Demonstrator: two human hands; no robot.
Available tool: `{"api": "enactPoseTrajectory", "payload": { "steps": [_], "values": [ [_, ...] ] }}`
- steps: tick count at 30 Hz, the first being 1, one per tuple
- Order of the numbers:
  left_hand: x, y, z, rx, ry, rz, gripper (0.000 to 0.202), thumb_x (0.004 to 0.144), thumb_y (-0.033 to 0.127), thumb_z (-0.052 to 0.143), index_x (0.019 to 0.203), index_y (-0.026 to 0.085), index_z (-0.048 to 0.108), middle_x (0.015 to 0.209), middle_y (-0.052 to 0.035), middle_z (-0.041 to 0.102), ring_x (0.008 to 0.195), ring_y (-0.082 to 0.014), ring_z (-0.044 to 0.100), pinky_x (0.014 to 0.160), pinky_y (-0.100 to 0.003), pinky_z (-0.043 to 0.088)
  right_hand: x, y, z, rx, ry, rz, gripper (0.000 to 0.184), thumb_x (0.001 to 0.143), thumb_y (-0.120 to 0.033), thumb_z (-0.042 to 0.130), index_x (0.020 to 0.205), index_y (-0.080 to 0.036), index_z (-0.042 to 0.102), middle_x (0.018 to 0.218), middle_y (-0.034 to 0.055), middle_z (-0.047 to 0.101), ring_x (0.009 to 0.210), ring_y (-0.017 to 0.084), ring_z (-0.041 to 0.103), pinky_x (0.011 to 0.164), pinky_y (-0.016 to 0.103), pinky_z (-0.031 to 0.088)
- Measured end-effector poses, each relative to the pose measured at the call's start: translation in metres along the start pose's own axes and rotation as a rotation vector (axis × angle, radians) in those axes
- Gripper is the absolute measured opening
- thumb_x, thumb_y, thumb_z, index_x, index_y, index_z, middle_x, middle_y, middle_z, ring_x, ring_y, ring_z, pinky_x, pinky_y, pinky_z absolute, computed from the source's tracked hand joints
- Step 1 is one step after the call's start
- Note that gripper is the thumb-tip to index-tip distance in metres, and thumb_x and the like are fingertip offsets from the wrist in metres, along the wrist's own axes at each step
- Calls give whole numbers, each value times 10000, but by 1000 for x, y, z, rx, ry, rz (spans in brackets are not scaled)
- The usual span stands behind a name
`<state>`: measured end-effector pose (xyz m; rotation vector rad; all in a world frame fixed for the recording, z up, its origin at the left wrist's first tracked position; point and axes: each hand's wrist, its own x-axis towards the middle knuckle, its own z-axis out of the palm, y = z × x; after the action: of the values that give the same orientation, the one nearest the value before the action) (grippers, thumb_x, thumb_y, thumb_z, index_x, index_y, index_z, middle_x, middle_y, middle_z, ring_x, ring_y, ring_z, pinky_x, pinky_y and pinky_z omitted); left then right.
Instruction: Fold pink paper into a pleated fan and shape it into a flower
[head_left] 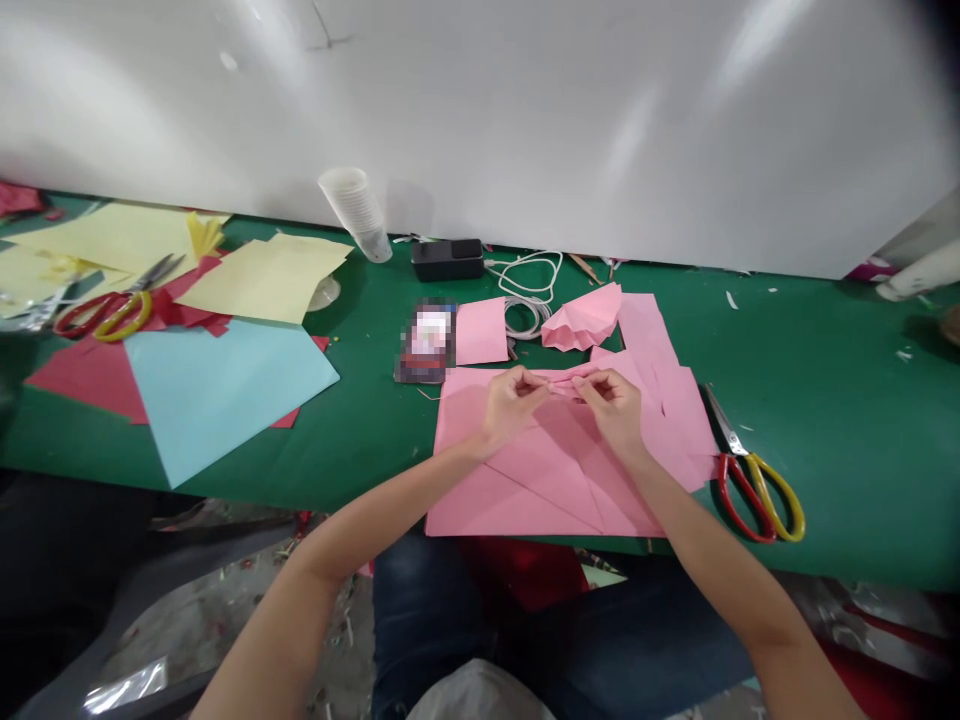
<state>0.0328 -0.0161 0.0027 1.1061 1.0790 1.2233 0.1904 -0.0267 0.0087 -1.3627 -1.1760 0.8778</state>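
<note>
the near edge of the pink sheets [480, 500] reaches almost to the front edge of your green worktop [862, 400]; at the back, a white panel [480, 120] bounds it. open green surface shows between these sheets and the blue sheet [225, 390] to your left, and a wider stretch beyond the right-side scissors [750, 475], just beside the pink sheets.

counted: two pairs of scissors, the left-side scissors [124, 308] lying among red and yellow paper; one phone [427, 342]; one black box [448, 260]; one pleated pink piece [585, 320]; one tilted stack of cups [358, 215]; one blue sheet. the pink sheets overlap; you cannot count them from here.

the folded pink strip [564, 382] is over the pink sheets, between your hands. the fingers of your left hand [514, 405] pinch its left end; those of your right hand [613, 408] pinch its right end.
</note>
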Motion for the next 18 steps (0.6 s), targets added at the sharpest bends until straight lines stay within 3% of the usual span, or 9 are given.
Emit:
{"api": "enactPoseTrajectory", "payload": {
  "steps": [7,18],
  "values": [
    [2,-3,1,42,35,-44,126,628,165,700,611,139,579,643,-7,632,605,-101,566,582,-224,426,-2,-1,2,-90,66,-39,198,682,-341,733,630,-185,623,671,14,669,611,140,591,599,278,479],
    [2,0,0,30,-1,-63,102,621,165,685,613,150,585,641,-3,625,605,-105,555,614,-251,434,-2,-2,2,-121,74,-71,197,679,-333,729,616,-187,612,628,-2,650,579,129,563,572,266,459]
  ]
}}
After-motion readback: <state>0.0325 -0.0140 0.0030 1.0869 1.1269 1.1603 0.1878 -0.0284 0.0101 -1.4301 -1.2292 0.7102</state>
